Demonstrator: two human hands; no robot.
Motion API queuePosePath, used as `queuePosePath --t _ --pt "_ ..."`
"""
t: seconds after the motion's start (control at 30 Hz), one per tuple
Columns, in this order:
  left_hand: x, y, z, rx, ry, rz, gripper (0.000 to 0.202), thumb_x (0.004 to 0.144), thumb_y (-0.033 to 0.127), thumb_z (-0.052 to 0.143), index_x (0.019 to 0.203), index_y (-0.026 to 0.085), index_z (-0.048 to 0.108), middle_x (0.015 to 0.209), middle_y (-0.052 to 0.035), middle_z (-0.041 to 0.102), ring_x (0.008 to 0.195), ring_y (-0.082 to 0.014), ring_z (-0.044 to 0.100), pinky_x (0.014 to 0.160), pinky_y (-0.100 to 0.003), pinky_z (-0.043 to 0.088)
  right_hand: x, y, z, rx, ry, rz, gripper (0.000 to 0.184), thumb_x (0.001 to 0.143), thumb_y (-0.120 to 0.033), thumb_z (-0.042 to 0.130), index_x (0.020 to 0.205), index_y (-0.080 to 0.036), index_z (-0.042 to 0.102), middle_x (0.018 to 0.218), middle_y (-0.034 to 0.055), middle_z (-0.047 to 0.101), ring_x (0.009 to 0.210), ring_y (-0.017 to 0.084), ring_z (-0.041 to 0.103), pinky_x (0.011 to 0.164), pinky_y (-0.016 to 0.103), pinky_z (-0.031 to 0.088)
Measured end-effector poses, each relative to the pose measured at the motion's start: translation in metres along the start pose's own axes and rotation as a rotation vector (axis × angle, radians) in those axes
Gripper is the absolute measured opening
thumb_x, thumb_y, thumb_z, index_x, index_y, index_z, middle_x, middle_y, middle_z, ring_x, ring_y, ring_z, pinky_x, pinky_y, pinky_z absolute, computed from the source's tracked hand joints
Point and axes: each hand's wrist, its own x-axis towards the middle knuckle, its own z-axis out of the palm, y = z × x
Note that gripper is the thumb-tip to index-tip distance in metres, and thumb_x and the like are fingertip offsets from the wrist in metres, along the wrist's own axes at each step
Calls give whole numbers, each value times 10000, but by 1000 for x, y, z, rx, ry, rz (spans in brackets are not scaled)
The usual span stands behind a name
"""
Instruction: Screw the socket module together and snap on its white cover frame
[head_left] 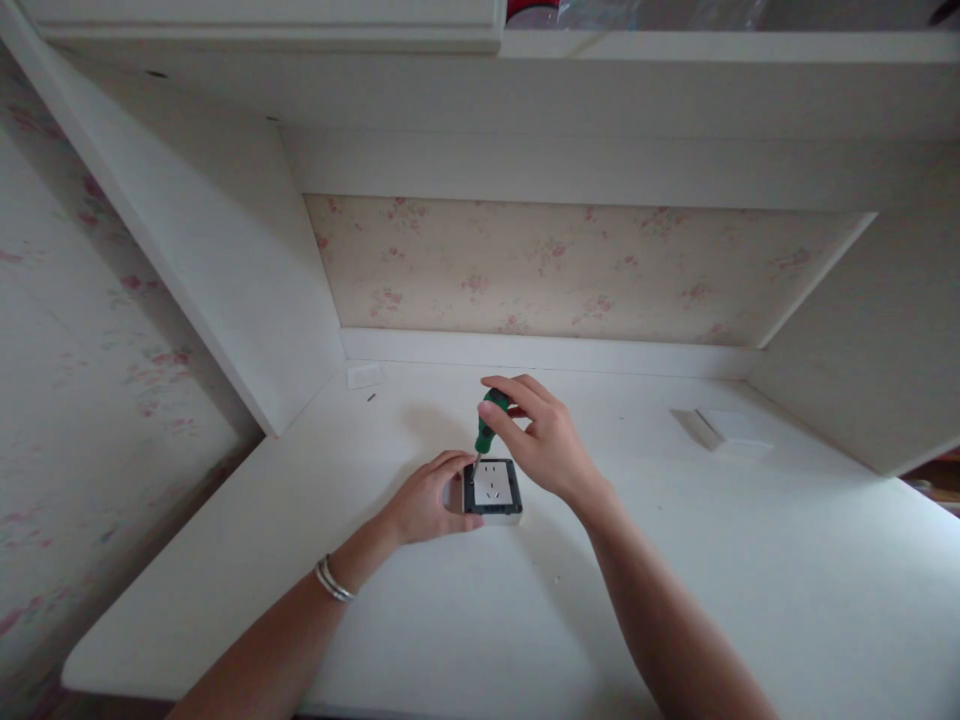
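Note:
A wall socket (493,486) with a white face and dark frame, set in a white box, rests on the white desk. My left hand (431,497) grips it from the left side, fingers at the back edge and thumb at the front. In my right hand (536,430) is a screwdriver (485,432) with a green handle, held by thumb and fingers. It stands nearly upright, and its tip meets the left side of the dark frame. Whether a screw sits under the tip is too small to tell.
On the desk (420,640), a white square plate (733,428) lies at the right. A white piece (364,376) and a small dark item (371,397) lie at the back left. A shelf (585,95) overhangs the back, with side panels (217,230) beside it.

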Motion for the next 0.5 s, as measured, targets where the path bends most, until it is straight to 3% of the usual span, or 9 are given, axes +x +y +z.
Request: queuePosePath --t 0.13,0.3,0.43,0.5 --pt "0 -3 4 -86 14 -25 718 641 335 782 1278 219 472 1255 -77 510 1040 -216 562 927 -343 482 -1 2 1 96 -87 2 310 940 -329 452 1226 -256 546 1148 59 594 942 149 603 765 281 539" --pt "1 -8 9 -156 23 -21 725 622 318 803 1265 224 483 1212 -72 514 975 -202 564 872 -339 500 -1 2 3 -16 -6 -52 291 871 -379 576 1124 -241 617 1026 54 592 829 139 599 709 267 541" --pt "1 -7 7 -173 17 -22 726 627 322 802 1271 229 481 1233 -81 497 1027 -220 548 896 -358 490 -2 0 0 -1 -61 -61 316 952 -332 430 1233 -265 559 1202 70 554 1091 176 551 926 336 474" --pt "2 -6 7 -164 8 -27 726 622 331 803 1269 228 489 1231 -84 497 1061 -236 536 907 -369 484 -1 -1 -2 32 -133 -51 331 964 -320 396 1264 -272 529 1227 59 563 1108 171 551 919 326 474"
